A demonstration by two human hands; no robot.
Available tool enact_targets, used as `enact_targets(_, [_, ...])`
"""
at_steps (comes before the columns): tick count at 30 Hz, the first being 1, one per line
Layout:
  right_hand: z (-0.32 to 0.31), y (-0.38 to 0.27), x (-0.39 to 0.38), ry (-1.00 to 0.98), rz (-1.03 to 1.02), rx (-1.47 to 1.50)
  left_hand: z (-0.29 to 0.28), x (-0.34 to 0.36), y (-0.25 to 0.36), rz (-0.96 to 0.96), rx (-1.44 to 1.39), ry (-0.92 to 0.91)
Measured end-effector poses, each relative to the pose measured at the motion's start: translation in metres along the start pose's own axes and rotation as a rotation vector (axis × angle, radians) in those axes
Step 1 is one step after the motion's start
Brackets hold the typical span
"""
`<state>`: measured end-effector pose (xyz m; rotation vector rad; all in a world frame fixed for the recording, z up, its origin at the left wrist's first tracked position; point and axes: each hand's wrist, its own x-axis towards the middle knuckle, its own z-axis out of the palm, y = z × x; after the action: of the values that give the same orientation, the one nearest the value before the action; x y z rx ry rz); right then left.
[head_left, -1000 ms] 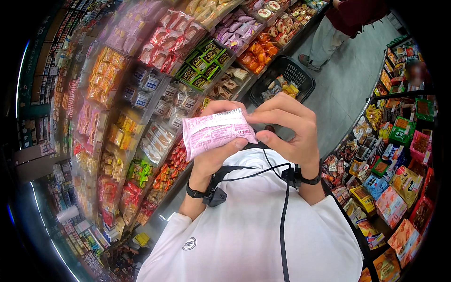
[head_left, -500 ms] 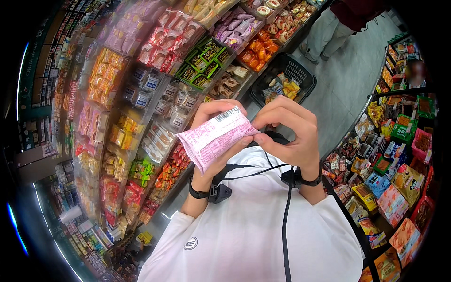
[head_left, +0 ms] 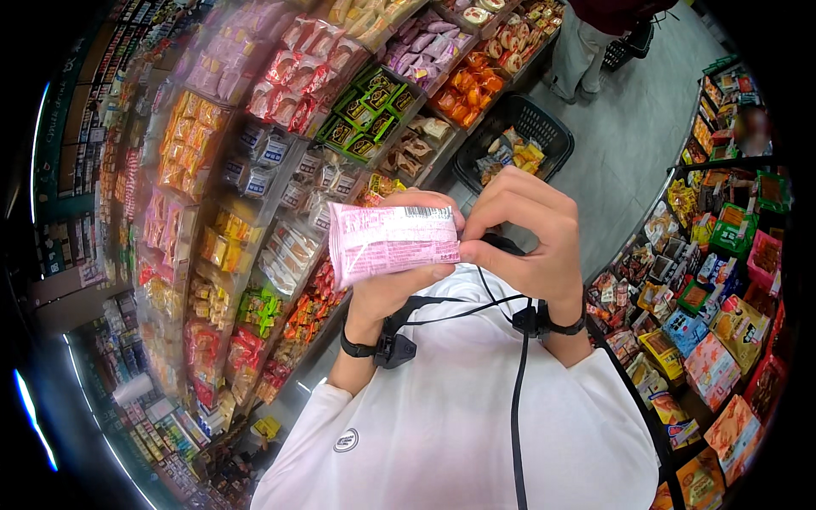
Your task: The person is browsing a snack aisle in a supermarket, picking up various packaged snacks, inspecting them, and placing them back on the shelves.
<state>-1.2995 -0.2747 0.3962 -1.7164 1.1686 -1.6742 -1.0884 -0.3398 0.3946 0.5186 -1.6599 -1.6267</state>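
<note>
A small pink-and-white snack packet [head_left: 395, 241] lies across my left hand [head_left: 395, 289], its printed, barcoded side facing up. My left thumb presses along the near edge and the fingers wrap behind it, partly hidden. At the packet's right end, my right hand [head_left: 531, 234] pinches the wrapper's edge between thumb and forefinger. The packet is level, and its crimped left end sticks out past my left hand. What is inside the wrapper cannot be seen.
Tiered shelf bins of wrapped snacks [head_left: 374, 110] rise at the left. Beyond my hands, a dark shopping basket [head_left: 557, 140] holds several packets. A person in light trousers [head_left: 582, 55] stands at the far end, near another basket [head_left: 631, 49]. Packaged foods [head_left: 697, 323] fill the right-hand display.
The packet has turned from tilted to nearly level, its left end swinging up. My right hand keeps its pinch. The person at the far end has shifted, and a second basket now shows.
</note>
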Motion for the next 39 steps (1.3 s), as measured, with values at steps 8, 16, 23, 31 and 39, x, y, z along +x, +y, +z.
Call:
enact_targets(8, [0.002,-0.004,0.004,0.059,0.146,0.052,-0.007,0.001,-0.012,-0.024,-0.07,-0.019])
enact_targets(16, [0.004,0.009,0.008,0.033,0.041,0.12,-0.006,-0.005,-0.017,-0.093,-0.199,0.02])
enact_targets(23, [-0.007,0.016,0.011,-0.015,0.082,0.088,-0.006,-0.006,-0.009,-0.238,-0.135,0.06])
enact_targets(31, [-0.021,0.023,0.012,-0.041,0.161,0.03,0.0,0.006,-0.019,-0.273,-0.167,0.038])
enact_targets(39, [-0.025,0.039,0.014,-0.146,0.262,-0.018,0.001,0.028,-0.007,-0.365,0.089,0.069])
